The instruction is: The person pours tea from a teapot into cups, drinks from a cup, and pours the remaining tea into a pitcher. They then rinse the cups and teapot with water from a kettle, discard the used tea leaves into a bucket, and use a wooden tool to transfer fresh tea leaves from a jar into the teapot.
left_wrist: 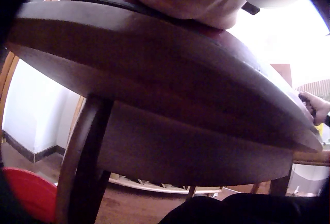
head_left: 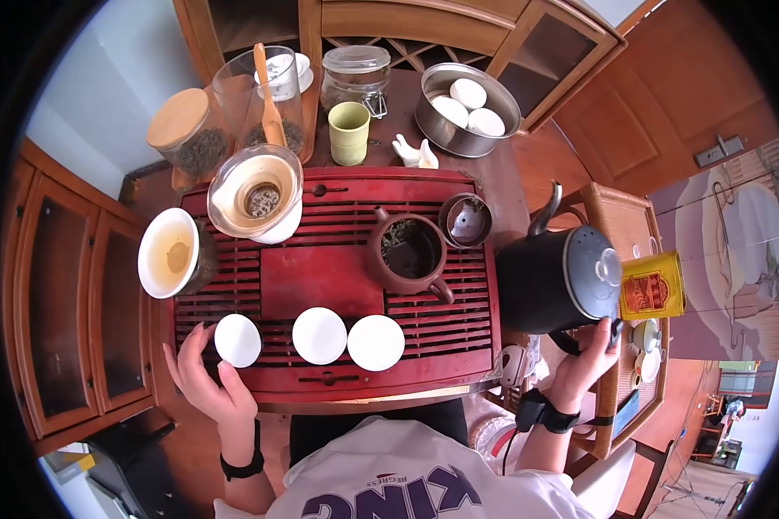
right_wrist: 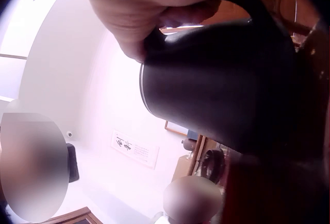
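Observation:
My right hand (head_left: 587, 363) grips the handle of a black gooseneck kettle (head_left: 532, 281) at the right side of the red slatted tea tray (head_left: 320, 277). In the right wrist view the fingers wrap the handle above the kettle's dark body (right_wrist: 206, 85). My left hand (head_left: 206, 381) lies at the tray's front left edge, fingers loosely extended beside a white cup (head_left: 238, 340) and holding nothing. Two more white cups, one in the middle (head_left: 319, 336) and one to its right (head_left: 376, 342), stand along the front. Behind them sits an uncovered brown teapot (head_left: 408, 251) with dark leaves inside.
A strainer (head_left: 260, 195) sits over a white vessel at the tray's back left, near a bowl of pale tea (head_left: 168, 253). Farther back stand glass jars, a green cup (head_left: 349, 133) and a metal pot (head_left: 467, 111). A yellow tin (head_left: 653, 287) is on the rattan cart at right.

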`<act>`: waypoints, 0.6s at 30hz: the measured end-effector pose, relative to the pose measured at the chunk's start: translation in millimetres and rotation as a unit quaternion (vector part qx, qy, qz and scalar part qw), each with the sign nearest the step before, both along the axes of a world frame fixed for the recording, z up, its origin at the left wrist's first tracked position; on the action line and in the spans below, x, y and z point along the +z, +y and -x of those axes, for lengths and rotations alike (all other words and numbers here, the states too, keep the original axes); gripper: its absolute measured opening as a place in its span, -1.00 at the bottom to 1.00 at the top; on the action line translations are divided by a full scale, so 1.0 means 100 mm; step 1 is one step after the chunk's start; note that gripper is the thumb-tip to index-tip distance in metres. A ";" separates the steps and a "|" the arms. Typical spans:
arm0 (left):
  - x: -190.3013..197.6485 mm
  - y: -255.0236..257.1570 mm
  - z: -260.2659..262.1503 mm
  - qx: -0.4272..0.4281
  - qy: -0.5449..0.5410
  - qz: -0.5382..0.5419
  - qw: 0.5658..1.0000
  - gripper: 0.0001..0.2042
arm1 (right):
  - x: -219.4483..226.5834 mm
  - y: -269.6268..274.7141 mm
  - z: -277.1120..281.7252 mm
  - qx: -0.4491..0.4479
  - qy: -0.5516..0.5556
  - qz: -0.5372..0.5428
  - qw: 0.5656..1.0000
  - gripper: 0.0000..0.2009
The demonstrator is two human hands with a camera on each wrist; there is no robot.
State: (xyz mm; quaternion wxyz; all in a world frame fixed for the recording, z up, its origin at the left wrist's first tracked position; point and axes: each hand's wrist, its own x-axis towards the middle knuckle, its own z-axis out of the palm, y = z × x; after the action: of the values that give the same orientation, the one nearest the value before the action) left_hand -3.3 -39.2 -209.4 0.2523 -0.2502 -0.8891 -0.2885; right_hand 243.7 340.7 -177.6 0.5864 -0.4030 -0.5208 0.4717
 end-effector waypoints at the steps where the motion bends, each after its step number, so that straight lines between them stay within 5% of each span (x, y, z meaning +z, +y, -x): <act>1: 0.00 0.00 0.00 0.001 0.000 -0.002 1.000 -0.56 | 0.05 0.02 -0.07 0.020 -0.001 -0.011 1.000 -0.85; 8: -0.02 -0.01 0.00 -0.003 0.005 -0.009 1.000 -0.58 | 0.45 0.06 -0.39 0.066 -0.018 -0.030 0.997 -0.81; 15: -0.01 -0.01 0.00 0.005 0.000 -0.016 1.000 -0.57 | 0.34 0.00 -0.29 0.046 -0.010 -0.013 0.999 -0.85; 18: -0.02 -0.01 0.00 0.003 0.006 -0.008 1.000 -0.57 | 0.29 0.00 -0.34 0.058 -0.020 -0.006 0.998 -0.71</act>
State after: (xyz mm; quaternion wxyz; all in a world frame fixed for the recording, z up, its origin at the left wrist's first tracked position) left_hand -3.1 -40.0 -211.8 0.2609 -0.2470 -0.8858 -0.2936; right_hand 278.2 340.2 -148.3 0.5500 -0.3784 -0.5575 0.4934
